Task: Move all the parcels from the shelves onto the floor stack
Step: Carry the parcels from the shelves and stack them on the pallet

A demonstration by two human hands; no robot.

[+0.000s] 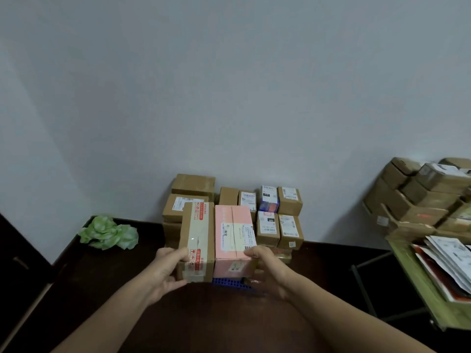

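Left hand grips brown parcel, right hand grips pink parcel, near floor stack; many shelf parcels left, far right.

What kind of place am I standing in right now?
Likely a parcel storage or sorting room: labelled cardboard parcels stacked against a bare wall, more boxes piled on a green shelf unit at right, flat mailers lying there too.

Left hand grips brown box — right hand holds pink box.
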